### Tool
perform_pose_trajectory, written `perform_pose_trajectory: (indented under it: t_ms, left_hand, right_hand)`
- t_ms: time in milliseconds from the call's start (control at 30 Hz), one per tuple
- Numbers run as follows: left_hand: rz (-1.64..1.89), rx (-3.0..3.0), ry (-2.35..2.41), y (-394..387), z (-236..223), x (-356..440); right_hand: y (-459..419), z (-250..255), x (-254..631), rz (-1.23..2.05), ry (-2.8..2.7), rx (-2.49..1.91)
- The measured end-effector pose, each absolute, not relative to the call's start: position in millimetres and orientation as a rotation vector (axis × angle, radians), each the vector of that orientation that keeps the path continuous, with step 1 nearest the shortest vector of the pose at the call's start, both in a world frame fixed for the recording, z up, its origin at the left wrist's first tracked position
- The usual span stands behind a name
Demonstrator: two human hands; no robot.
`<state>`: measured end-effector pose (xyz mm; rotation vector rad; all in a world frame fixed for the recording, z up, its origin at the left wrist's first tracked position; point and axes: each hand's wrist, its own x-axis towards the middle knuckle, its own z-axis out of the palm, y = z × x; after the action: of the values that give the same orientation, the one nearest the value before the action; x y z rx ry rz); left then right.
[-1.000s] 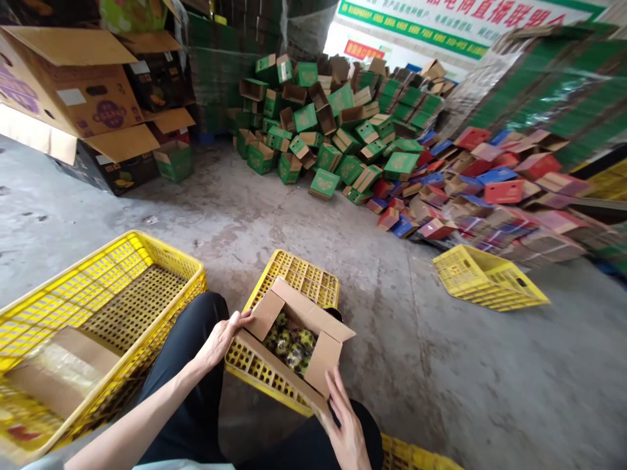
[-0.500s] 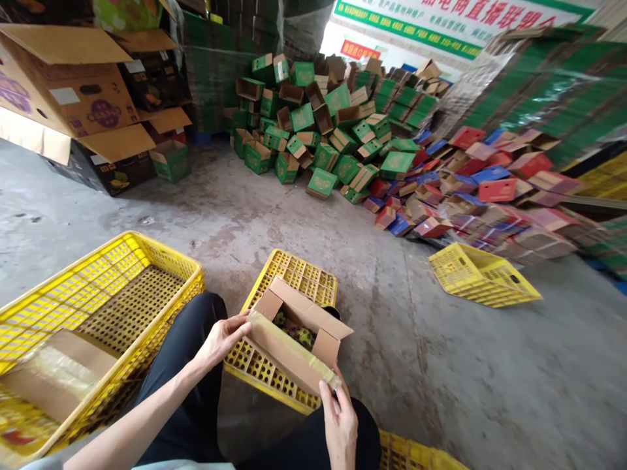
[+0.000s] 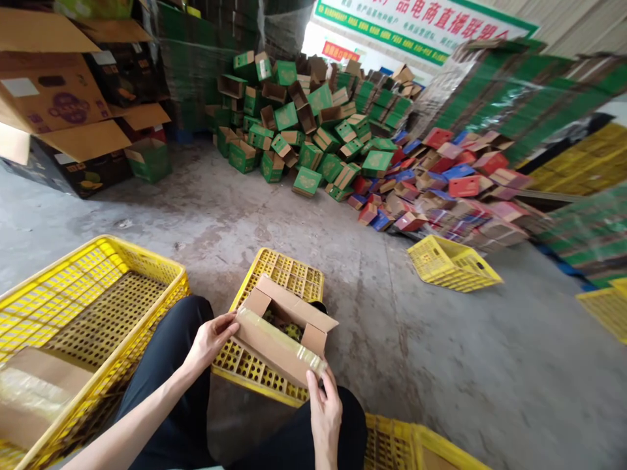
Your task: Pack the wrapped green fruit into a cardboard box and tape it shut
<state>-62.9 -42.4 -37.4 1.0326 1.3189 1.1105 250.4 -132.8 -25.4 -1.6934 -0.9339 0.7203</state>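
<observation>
An open cardboard box [image 3: 274,346] rests on an upturned yellow crate [image 3: 289,274] in front of my knees. Its flaps stand up, and clear tape runs along the edge of the near flap. Inside lie green, bumpy-looking fruits [image 3: 292,331], partly hidden by the flaps. My left hand [image 3: 210,338] pinches the left end of the taped flap between thumb and fingers. At the flap's right end, my right hand [image 3: 324,408] grips the corner, thumb on the near side.
On the left, a yellow crate [image 3: 179,277] holds a taped cardboard box [image 3: 44,385]. Another yellow crate [image 3: 453,264] stands on the floor at right, and one more [image 3: 392,444] is by my right knee. Green boxes [image 3: 308,156] and red-blue boxes [image 3: 441,183] lie heaped behind.
The view has turned a little to the right, so everything sits further left. Both hands keep their hold on the flap, which looks much the same.
</observation>
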Motion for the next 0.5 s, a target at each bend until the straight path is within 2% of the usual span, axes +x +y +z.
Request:
perform_pose_trajectory:
  t_ms: [500]
  left_hand:
    - [1.132,1.039,1.117,-12.7,-47.3,-49.5]
  right_hand:
    - [-135.1,-29.4,237.7,0.638,-1.010,-1.696]
